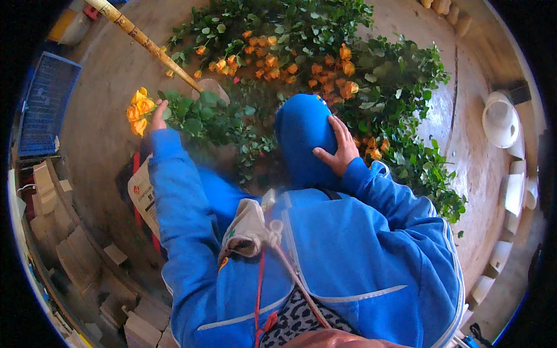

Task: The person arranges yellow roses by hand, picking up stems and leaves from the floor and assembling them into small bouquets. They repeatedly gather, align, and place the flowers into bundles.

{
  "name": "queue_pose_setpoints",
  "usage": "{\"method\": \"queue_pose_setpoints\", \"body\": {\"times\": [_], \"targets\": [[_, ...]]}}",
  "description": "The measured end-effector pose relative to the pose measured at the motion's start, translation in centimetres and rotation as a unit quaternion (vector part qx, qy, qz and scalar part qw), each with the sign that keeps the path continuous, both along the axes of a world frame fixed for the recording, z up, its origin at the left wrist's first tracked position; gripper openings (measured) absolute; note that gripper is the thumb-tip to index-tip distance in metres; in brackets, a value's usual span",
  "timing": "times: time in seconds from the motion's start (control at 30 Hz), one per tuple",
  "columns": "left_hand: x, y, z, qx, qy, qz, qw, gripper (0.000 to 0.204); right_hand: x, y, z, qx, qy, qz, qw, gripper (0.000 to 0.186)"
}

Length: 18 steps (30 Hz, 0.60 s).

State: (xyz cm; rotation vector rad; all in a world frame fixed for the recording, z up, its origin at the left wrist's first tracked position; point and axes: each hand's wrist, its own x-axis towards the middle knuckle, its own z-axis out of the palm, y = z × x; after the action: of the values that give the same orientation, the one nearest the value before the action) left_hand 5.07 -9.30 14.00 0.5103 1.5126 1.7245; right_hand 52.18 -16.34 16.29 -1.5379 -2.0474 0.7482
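My left hand [158, 116] reaches out to the far left, closed around a small bunch of yellow-orange roses [141, 109] just behind their blooms. Leafy green stems [200, 120] stretch to the right from that hand; part of the grip is hidden. On my raised knee, in blue cloth [304, 139], rests my right hand [341, 149] with thumb and fingers apart, holding nothing. Beyond the knee lies a large heap of cut orange roses [272, 61] with dense green leaves, spreading back and down the right side.
A bamboo pole [145, 42] slants down from the upper left toward the stems. At left are a blue mesh crate [49, 104], a printed paper sack [144, 197] and several cardboard pieces [78, 255]. A white bucket [501, 120] and pale containers [514, 193] line the right.
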Motion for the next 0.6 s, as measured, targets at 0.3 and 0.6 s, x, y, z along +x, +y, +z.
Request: {"method": "queue_pose_setpoints", "body": {"times": [0.3,0.6], "targets": [[1.4,-0.4,1.4,-0.027,0.080,0.067,0.994,0.026,0.1,0.1,0.0,-0.012,0.006,-0.003,1.000,0.083],[-0.5,-0.1,-0.9,-0.012,0.053,0.019,0.998,0.035,0.1,0.0,0.0,-0.010,0.007,-0.006,1.000,0.081]]}}
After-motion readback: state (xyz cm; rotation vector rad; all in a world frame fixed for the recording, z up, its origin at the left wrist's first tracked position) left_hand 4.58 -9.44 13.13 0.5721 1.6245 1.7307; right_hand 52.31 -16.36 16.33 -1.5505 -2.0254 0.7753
